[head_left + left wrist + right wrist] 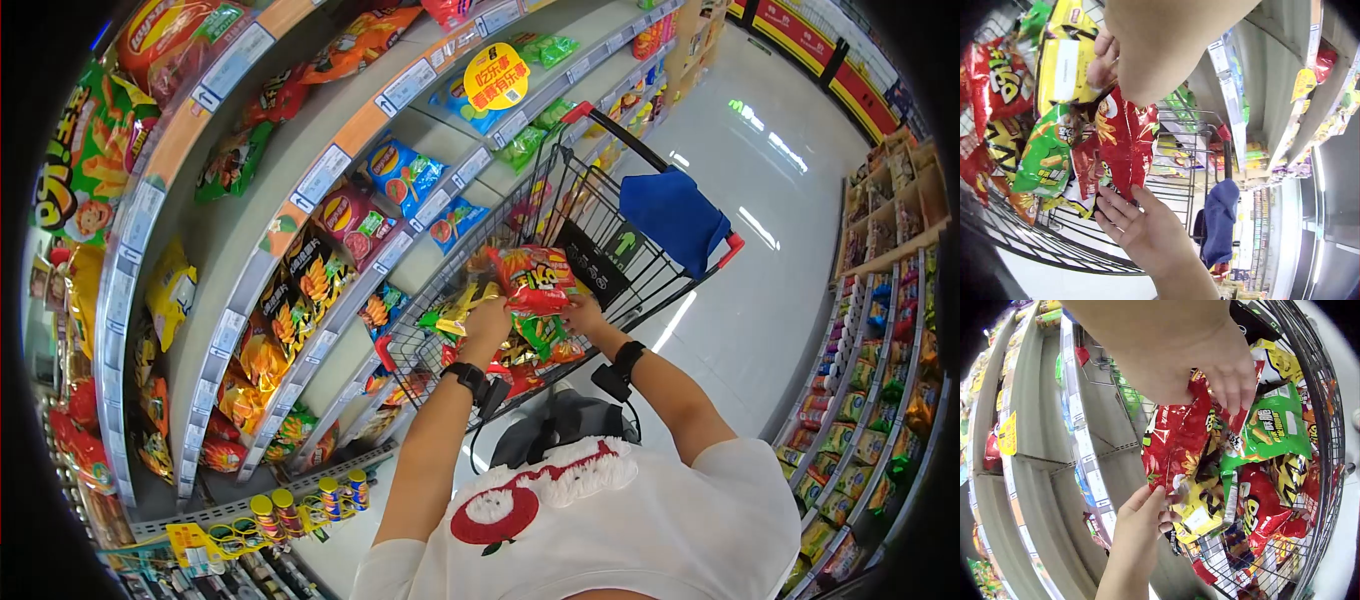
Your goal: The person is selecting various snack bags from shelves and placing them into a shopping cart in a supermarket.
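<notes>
A shiny red snack bag (535, 275) is held over the full shopping cart (640, 318), between both hands. My left hand (488, 322) pinches its corner between thumb and fingers, plainest in the right wrist view at the left hand (1138, 528). At its other end, my right hand (584, 316) grips the edge, thumb on one face; the palm of the right hand (1154, 234) shows in the left wrist view. Close beside the left fingers lies a yellow snack bag (1066, 69). A green snack bag (1275, 425) is below the right hand, among more red bags.
Curved store shelves (330, 175) with chip bags run along the left, right beside the cart. A dark blue cloth (675, 215) hangs over the cart's handle. Stocked shelves (870, 400) stand across the aisle floor (740, 330). Canned tubes (285, 510) are racked at the lower left.
</notes>
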A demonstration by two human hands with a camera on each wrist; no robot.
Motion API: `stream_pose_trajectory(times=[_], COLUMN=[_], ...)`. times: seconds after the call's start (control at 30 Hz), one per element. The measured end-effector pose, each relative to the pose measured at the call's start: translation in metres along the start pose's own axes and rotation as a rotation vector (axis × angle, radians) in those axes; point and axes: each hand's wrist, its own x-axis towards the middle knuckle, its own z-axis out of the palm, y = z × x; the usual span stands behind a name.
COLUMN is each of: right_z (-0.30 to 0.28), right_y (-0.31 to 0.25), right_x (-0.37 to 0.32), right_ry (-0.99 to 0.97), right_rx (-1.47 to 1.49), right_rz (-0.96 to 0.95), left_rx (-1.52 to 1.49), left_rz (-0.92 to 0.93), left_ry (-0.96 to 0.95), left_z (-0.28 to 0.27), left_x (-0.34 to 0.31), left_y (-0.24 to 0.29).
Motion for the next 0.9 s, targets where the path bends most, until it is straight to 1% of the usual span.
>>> stream_pose_trajectory(times=[0.03, 0.13, 0.2, 0.27, 0.3, 0.33, 0.37, 0.4, 0.47, 0.53, 0.6, 0.67, 0.7, 0.73, 0.77, 0.87, 0.9], right_z=[0.002, -0.001, -0.001, 0.001, -0.002, -0.004, -0.023, -0.030, 0.013, 0.040, 0.063, 0.080, 0.114, 0.139, 0.166, 0.258, 0.293], right_y=[0.013, 0.020, 0.016, 0.011, 0.016, 0.021, 0.037, 0.052, 0.020, 0.010, 0.009, 0.013, 0.004, 0.003, 0.004, 0.020, 0.024], right_x=[0.011, 0.018, 0.009, 0.001, -0.001, -0.003, 0.012, 0.029, -0.034, -0.060, -0.070, -0.064, -0.085, -0.101, -0.110, -0.143, -0.165], right_ry=[-0.027, -0.099, -0.120, -0.135, -0.146, -0.165, -0.345, -0.534, -0.127, 0.031, 0.039, -0.028, 0.044, -0.008, -0.053, -0.203, -0.288], right_rx=[-0.084, -0.117, -0.006, 0.049, 0.053, 0.052, 0.270, 0.490, 0.084, 0.020, 0.036, -0.138, -0.150, -0.206, -0.228, -0.328, -0.331], right_rz=[-0.052, 0.024, 0.145, 0.176, 0.142, 0.107, 0.051, 0.009, -0.124, -0.184, -0.354, -0.488, -0.529, -0.580, -0.674, -0.913, -0.887], left_rx=[-0.033, -0.104, -0.177, -0.256, -0.353, -0.389, -0.366, -0.334, -0.561, -0.618, -0.597, -0.582, -0.598, -0.609, -0.626, -0.516, -0.558], left_rz=[0.010, -0.006, -0.007, 0.000, -0.073, -0.033, -0.005, 0.016, 0.031, 0.074, 0.162, 0.162, 0.177, 0.195, 0.176, 0.069, 0.150], left_ry=[-0.001, -0.008, -0.015, -0.018, -0.142, -0.071, -0.020, 0.038, -0.002, -0.015, 0.050, 0.152, 0.204, 0.248, 0.290, 0.295, 0.486], left_z=[0.010, 0.017, 0.021, 0.023, 0.018, 0.014, 0.023, 0.031, 0.005, 0.000, -0.016, -0.038, -0.048, -0.053, -0.053, -0.096, -0.104], left_x=[0.001, -0.004, -0.006, -0.011, -0.014, -0.024, -0.028, -0.030, -0.056, -0.071, -0.096, -0.130, -0.149, -0.167, -0.180, -0.238, -0.256], left_y=[-0.006, -0.010, -0.013, -0.019, -0.019, -0.019, -0.024, -0.032, -0.034, -0.050, -0.073, -0.096, -0.111, -0.130, -0.151, -0.207, -0.229])
